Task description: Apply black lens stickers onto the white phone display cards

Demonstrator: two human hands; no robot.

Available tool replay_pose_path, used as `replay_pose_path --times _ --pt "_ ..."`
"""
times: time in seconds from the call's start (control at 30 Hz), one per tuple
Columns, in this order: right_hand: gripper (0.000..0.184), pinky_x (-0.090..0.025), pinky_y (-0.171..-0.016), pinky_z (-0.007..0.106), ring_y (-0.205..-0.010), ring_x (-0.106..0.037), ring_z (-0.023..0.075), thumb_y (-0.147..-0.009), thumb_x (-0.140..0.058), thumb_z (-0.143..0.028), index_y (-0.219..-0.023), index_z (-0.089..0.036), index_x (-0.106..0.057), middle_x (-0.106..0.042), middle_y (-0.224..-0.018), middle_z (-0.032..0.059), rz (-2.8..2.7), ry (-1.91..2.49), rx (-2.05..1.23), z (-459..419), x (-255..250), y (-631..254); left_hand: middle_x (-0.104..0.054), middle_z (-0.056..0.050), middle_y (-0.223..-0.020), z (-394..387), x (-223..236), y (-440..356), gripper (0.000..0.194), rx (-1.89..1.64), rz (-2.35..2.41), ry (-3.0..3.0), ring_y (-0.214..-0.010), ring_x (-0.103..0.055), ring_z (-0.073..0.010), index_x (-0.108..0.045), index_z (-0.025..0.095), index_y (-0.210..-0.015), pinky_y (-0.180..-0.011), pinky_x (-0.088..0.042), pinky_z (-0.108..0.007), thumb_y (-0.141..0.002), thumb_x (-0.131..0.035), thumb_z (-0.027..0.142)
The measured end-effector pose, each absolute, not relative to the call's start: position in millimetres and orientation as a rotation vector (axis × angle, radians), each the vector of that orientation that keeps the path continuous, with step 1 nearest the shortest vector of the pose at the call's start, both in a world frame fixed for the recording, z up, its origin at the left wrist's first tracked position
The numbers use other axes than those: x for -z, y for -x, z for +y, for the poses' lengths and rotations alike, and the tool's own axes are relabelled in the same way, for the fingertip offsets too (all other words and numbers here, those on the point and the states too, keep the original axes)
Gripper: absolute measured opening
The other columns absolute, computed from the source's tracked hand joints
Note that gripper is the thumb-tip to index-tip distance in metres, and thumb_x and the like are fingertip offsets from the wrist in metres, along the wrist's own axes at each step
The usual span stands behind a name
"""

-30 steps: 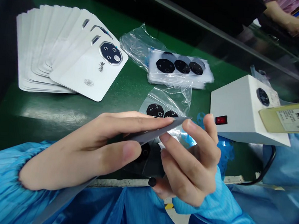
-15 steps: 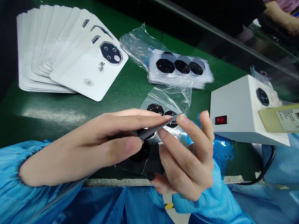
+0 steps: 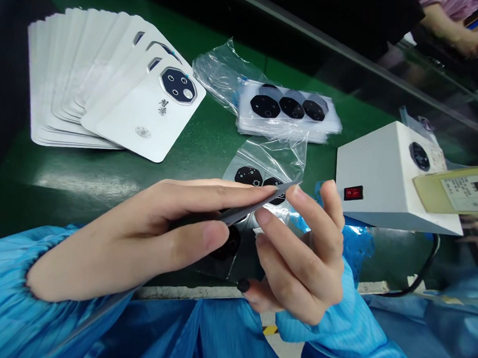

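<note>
A thin grey phone back cover [image 3: 240, 214] is seen nearly edge-on between my hands. My left hand [image 3: 149, 230] grips it, thumb on the near side and long fingers over the far side. My right hand [image 3: 299, 254] has curled fingers, two fingertips against the cover's underside near its right end, and one digit raised apart. A small black tip [image 3: 243, 284] shows at its lowest finger; what it is I cannot make out. Beneath the hands lies a clear plastic bag [image 3: 261, 150] with several black octagonal camera lens covers [image 3: 248, 176], partly hidden.
A fanned stack of white phone back covers [image 3: 140, 123] lies at the left. Behind my hands are clear sheets [image 3: 283, 128] bearing black lens covers. A white box [image 3: 370, 172] with a red switch [image 3: 353, 193] stands right. Another person's hand [image 3: 475, 43] is at the upper right.
The back cover and both hands have shifted very slightly right. My grip looks the same. At the right edge, a blurred hand has appeared below the white box's yellow attachment.
</note>
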State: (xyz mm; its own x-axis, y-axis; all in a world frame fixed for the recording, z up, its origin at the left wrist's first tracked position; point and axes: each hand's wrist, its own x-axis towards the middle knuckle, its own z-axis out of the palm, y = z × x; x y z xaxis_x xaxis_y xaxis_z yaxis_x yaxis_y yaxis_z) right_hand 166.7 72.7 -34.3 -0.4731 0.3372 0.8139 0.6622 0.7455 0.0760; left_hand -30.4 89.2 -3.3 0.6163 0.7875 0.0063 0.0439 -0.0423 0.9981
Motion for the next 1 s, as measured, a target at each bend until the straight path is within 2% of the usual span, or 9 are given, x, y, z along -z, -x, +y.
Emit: replay_pose_path --times 0.23,0.5,0.77,0.9,1.0 --pt "0.034 -0.048 -0.093 0.057 -0.109 -0.059 0.0275 -0.089 -0.037 -0.031 -0.062 -0.018 -0.054 -0.067 -0.085 0.0021 -2.029 0.670 0.438 74.6 32.9 -164.3 -0.058 0.016 -0.124 89.1 3.1 30.7 0.034 -0.703 0.747 -1.523 -0.117 -0.053 -0.0151 -0.053 0.045 -0.121 -0.089 -0.048 -0.014 -0.087 -0.051 0.039" --pt "0.037 -0.046 -0.096 0.054 -0.109 -0.059 0.0265 -0.089 -0.037 -0.030 -0.059 -0.018 -0.055 -0.066 -0.084 0.0025 -1.977 0.686 0.431 74.6 36.3 -160.7 -0.058 0.015 -0.125 90.9 3.4 27.5 0.035 -0.715 0.710 -1.551 -0.118 -0.052 -0.0148 -0.052 0.044 -0.123 -0.090 -0.048 -0.016 -0.089 -0.049 0.036" --pt "0.037 -0.042 -0.095 0.059 -0.105 -0.058 0.0282 -0.087 -0.039 -0.031 -0.059 -0.017 -0.058 -0.065 -0.084 0.0031 -2.055 0.715 0.383 73.2 33.8 -161.6 -0.057 0.011 -0.128 89.7 7.9 26.8 0.046 -0.814 0.704 -1.688 -0.115 -0.054 -0.0159 -0.051 0.039 -0.125 -0.085 -0.051 -0.017 -0.084 -0.056 0.018" --pt "0.038 -0.042 -0.093 0.056 -0.099 -0.058 0.0248 -0.086 -0.041 -0.032 -0.055 -0.018 -0.056 -0.064 -0.078 0.0007 -2.013 0.718 0.402 75.3 37.8 -159.0 -0.059 0.007 -0.127 88.1 7.1 24.0 0.043 -0.825 0.758 -1.699 -0.115 -0.055 -0.0166 -0.054 0.036 -0.123 -0.087 -0.051 -0.018 -0.085 -0.055 0.016" --pt "0.043 -0.038 -0.098 0.056 -0.096 -0.056 0.0239 -0.088 -0.038 -0.035 -0.053 -0.018 -0.056 -0.063 -0.074 0.0004 -2.035 0.783 0.393 74.6 40.1 -157.9 -0.061 0.006 -0.124 87.1 6.2 22.4 0.039 -0.828 0.776 -1.708 -0.113 -0.057 -0.0158 -0.057 0.034 -0.121 -0.088 -0.050 -0.017 -0.086 -0.053 0.017"
